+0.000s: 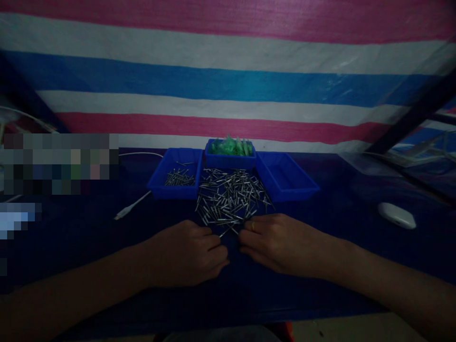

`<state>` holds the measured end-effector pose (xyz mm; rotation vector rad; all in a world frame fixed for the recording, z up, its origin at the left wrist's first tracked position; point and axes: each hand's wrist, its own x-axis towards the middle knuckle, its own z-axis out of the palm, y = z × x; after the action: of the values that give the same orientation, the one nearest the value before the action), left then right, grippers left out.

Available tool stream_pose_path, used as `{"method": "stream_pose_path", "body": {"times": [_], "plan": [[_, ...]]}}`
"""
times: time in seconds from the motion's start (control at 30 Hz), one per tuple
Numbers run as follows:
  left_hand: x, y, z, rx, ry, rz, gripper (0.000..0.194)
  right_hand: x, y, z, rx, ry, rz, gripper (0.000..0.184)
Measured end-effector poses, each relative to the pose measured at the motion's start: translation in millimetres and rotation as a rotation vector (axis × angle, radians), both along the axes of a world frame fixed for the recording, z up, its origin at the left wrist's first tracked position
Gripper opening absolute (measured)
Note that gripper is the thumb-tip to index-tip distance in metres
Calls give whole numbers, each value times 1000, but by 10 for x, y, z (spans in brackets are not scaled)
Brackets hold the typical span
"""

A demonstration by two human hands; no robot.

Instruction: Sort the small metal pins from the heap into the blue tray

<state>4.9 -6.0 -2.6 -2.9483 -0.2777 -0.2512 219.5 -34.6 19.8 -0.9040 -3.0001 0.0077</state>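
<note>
A loose heap of thin metal pins, shaped like blind rivets [231, 194], lies on the dark blue table between the trays. My left hand [194, 254] is closed at the near left edge of the heap, one pin [224, 232] poking out at its fingertips. Opposite it, my right hand [274, 242], with a ring on one finger, is curled closed. Another pin [234, 230] juts from its fingertips. The curled fingers hide how each pin is gripped and whether more are inside.
A blue tray [174, 191] at left holds more pins. Behind the heap, a blue box [231, 161] contains green plastic pieces [230, 146]. Another blue tray [292, 194] stands at right. A white cable [131, 206] lies at left, a white rounded case [396, 215] at right. Striped sheeting hangs behind.
</note>
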Motion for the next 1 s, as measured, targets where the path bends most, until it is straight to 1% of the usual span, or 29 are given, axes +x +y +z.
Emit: {"method": "stream_pose_path", "body": {"times": [0.07, 0.13, 0.2, 0.27, 0.33, 0.4, 0.5, 0.67, 0.83, 1.0], "plan": [[-7, 20, 10, 15, 7, 15, 21, 43, 15, 34, -4, -6, -38, 14], [-21, 53, 26, 38, 14, 47, 22, 115, 68, 79, 36, 5, -104, 17], [-40, 92, 42, 57, 28, 90, 21, 208, 160, 122, 142, 40, -197, 20], [-60, 126, 55, 66, 42, 123, 20, 305, 274, 150, 298, 45, -278, 21], [-73, 144, 60, 64, 55, 143, 20, 392, 379, 157, 343, 19, -305, 17], [-78, 147, 60, 55, 56, 162, 20, 462, 455, 149, 344, 3, -323, 15], [-76, 142, 58, 55, 38, 192, 24, 541, 511, 133, 319, 22, -377, 18], [-69, 150, 60, 62, -14, 186, 33, 633, 555, 118, 291, 56, -485, 23], [-72, 157, 51, 50, 19, 195, 30, 674, 580, 104, 316, -15, -634, 25], [-74, 148, 58, 28, 25, 204, 32, 695, 590, 71, 339, -25, -669, 22]]}}
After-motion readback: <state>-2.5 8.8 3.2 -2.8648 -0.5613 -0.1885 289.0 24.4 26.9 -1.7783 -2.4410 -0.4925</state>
